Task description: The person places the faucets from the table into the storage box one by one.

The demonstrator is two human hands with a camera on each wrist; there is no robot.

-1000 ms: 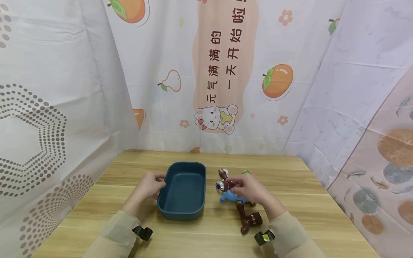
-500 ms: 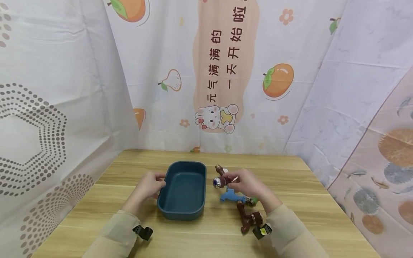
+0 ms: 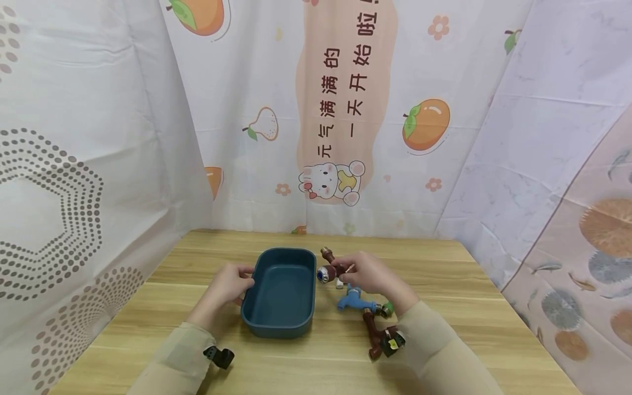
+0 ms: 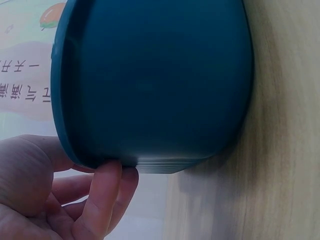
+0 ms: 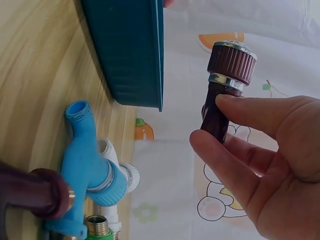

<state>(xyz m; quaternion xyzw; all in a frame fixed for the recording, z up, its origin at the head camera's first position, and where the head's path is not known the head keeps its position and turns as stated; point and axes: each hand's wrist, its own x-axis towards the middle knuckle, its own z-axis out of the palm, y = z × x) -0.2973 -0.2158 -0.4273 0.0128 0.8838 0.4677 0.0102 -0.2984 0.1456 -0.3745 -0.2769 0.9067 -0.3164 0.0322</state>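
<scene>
My left hand (image 3: 231, 284) holds the left side of a dark teal plastic bin (image 3: 278, 331), its fingers at the rim and outer wall in the left wrist view. Nothing lies inside the bin. Between thumb and fingers, my right hand (image 3: 367, 271) pinches a dark brown faucet (image 5: 231, 65) with a ribbed knob and silver trim. That faucet is raised above the table, close to the bin's right rim. Below the right hand lie a blue faucet (image 3: 356, 300), a white faucet (image 5: 111, 155), and a green-ended piece (image 3: 387, 309), mostly hidden. Another brown faucet (image 3: 372, 329) is partly covered by the right wrist camera.
The wooden table (image 3: 276, 367) extends beneath everything, with its back edge against a printed curtain (image 3: 247, 192). Further curtains hang on the left and right. A small black camera is strapped to each wrist.
My right hand has carried the brown faucet left and away from me, toward the bin, uncovering more of the blue faucet and green-ended piece. The left hand and bin have stayed in place.
</scene>
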